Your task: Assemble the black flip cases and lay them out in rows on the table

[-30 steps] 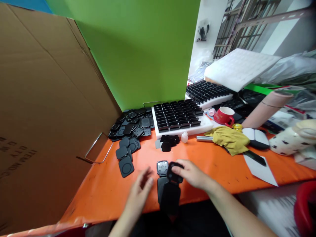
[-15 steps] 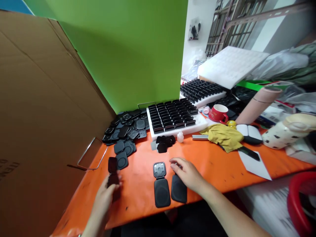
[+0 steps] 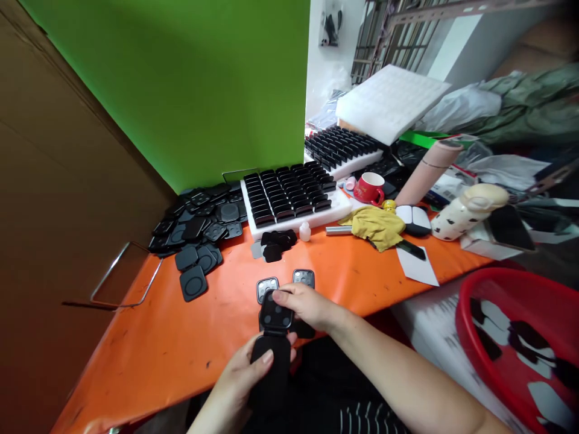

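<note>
My left hand (image 3: 242, 377) grips the lower half of a black hinged case (image 3: 272, 343), thumb across its front, near the table's front edge. My right hand (image 3: 307, 306) pinches the upper flap of the same case, which shows round holes. Two more opened cases lie on the orange table (image 3: 190, 343) just behind: one (image 3: 266, 287) left, one (image 3: 303, 278) right. A pile of black square case parts (image 3: 199, 232) lies at the back left.
A white foam tray (image 3: 294, 224) filled with black parts stands at the back, another tray (image 3: 339, 147) behind it. A small white bottle (image 3: 305, 232), red cup (image 3: 370, 188), yellow cloth (image 3: 375, 224) and red basin (image 3: 520, 337) sit to the right. Cardboard (image 3: 54, 181) walls the left.
My left hand fetched a black case from the left and brought it to the middle front. My right hand left the cases on the table and took hold of its flap. The view swung right.
</note>
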Tool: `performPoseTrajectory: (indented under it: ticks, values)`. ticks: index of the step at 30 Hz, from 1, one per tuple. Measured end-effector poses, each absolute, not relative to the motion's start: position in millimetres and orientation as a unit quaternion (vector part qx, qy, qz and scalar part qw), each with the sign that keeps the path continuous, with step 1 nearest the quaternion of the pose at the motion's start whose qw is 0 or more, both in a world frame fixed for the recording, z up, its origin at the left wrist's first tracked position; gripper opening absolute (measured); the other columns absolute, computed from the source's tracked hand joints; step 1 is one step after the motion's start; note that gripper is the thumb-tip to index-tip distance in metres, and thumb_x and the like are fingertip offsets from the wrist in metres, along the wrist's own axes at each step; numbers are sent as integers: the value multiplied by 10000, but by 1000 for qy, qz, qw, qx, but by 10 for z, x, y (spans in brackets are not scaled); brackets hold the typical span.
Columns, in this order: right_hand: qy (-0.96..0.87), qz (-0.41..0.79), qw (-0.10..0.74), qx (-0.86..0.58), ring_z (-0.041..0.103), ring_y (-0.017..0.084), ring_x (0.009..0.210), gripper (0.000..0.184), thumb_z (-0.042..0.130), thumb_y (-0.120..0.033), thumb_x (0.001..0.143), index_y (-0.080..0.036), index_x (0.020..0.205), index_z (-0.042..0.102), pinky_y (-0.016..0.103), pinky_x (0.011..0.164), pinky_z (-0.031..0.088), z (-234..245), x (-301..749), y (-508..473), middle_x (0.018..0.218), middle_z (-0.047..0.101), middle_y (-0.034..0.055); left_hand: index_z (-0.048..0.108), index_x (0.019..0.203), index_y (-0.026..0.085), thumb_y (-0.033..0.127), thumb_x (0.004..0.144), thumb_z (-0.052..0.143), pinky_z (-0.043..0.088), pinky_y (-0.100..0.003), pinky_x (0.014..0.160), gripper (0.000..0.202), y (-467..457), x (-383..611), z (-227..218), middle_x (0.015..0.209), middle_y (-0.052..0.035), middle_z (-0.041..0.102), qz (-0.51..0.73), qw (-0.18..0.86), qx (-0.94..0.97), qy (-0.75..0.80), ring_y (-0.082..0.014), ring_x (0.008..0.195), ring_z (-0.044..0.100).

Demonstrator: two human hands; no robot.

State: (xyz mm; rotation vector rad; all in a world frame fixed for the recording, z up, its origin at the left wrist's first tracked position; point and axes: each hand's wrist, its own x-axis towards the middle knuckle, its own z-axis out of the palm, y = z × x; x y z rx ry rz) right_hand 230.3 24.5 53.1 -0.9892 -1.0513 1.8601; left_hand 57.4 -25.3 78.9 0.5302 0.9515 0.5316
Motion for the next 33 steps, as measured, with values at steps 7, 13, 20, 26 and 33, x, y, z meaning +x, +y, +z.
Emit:
performPoseTrajectory:
  ticks: [7,13,20,26,33]
  values:
    - [-528,617,391,-434,503,104,606,316,516,-440,814,-144,717,568,217,576,397,605,2359,215,664,553,-11,613,1086,161,269,746,655,477,-273,788,360,-296,653,765,1062,-109,652,264,824,245,438,-236,968,604]
    - [-593,543,376,-461,470,103,596,315,485,-421,834,-158,667,532,208,549,377,623,2399,210,627,505,-21,618,1078,172,296,760,636,461,-274,823,343,-324,704,736,1056,-98,654,272,821,232,444,-219,957,605]
    - [-497,660,391,-405,442,80,534,370,502,-502,802,-151,692,543,204,532,369,559,2376,233,603,487,-32,615,1079,182,319,721,673,482,-240,713,387,-321,676,739,1072,-93,649,255,813,261,454,-228,947,602]
    - [-505,632,406,-425,380,71,457,428,421,-541,834,-149,723,555,202,468,321,484,2375,282,515,432,-49,576,1119,156,351,775,593,464,-321,844,396,-210,586,636,1092,-110,636,295,756,329,483,-254,1010,583]
    - [-507,481,429,-572,489,126,598,327,427,-466,845,-170,787,554,239,567,389,258,2567,280,629,507,-12,443,1241,114,409,748,549,399,-397,943,585,124,190,225,1260,-159,498,316,446,511,663,-291,1140,487]
